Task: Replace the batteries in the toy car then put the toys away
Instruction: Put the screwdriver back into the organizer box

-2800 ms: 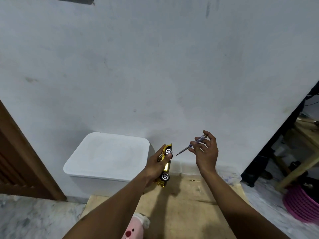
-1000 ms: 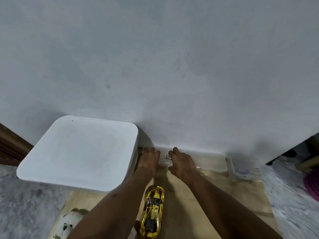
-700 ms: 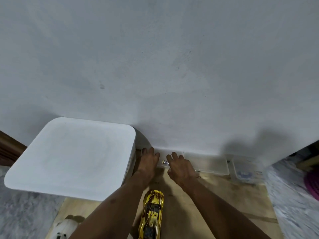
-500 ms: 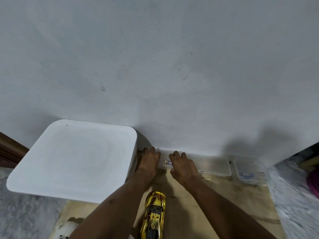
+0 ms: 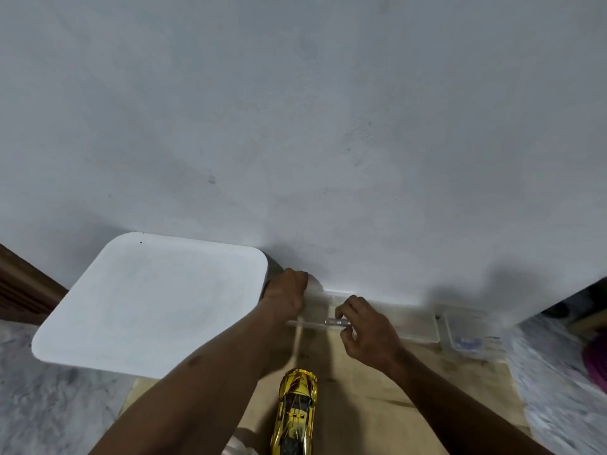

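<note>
The gold toy car [image 5: 297, 412] lies on the wooden board [image 5: 377, 389] between my forearms, nose toward the wall. My left hand [image 5: 287, 295] is closed on the raised end of the clear lid [image 5: 315, 307] of a flat transparent box [image 5: 414, 326] that stands against the wall. My right hand [image 5: 364, 330] pinches a slim screwdriver [image 5: 336, 321] and holds it level at the open end of that box. No batteries are visible.
A large white bin with its lid on [image 5: 154, 303] stands left of my hands. A small clear container [image 5: 466, 338] with something blue inside sits right of the flat box. A pale toy [image 5: 238, 449] peeks out at the bottom edge. Marble floor surrounds the board.
2.8 s ago my left hand held the car in the air; now the car lies on the board. Both hands reached to the clear box, and my left hand has tilted its lid up.
</note>
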### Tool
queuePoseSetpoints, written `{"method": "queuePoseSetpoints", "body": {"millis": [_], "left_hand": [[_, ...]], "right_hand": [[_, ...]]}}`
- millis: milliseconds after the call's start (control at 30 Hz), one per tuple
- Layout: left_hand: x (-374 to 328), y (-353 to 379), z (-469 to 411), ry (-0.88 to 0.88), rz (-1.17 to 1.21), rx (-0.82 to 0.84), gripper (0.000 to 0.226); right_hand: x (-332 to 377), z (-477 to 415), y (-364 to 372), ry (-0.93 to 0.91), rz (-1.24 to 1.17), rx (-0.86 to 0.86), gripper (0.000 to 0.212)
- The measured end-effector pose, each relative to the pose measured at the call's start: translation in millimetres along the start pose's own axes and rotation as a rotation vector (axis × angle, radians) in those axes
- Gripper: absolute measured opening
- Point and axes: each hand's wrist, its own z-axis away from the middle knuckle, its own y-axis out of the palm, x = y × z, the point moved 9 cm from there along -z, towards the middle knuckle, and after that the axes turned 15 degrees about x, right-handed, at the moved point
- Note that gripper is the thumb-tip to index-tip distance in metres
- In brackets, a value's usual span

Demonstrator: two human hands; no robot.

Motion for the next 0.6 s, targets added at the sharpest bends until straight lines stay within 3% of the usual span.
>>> {"method": "queuePoseSetpoints", "body": {"millis": [167, 300, 467, 600], "left_hand": [[-1.0, -13.6, -5.6, 0.025, 0.078, -0.031, 0.04], [0.2, -11.6, -8.4, 0.011, 0.089, -0.024, 0.04], [2.0, -7.2, -11.8, 0.003, 0.084, -0.046, 0.03], [3.5, 0.6, -11.5, 0.001, 0.124, -0.026, 0.028]], "right_hand": [[21.1, -24.6, 23.8, -0.064, 0.015, 0.155, 0.037], [26.6, -58.9, 38.1, 0.115, -0.05, 0.282, 0.034], [-1.9, -78.1, 53.4, 0.368, -0.172, 0.321, 0.025], [5.4, -68.0, 47.3, 0.274, -0.156, 0.286, 0.025]]}}
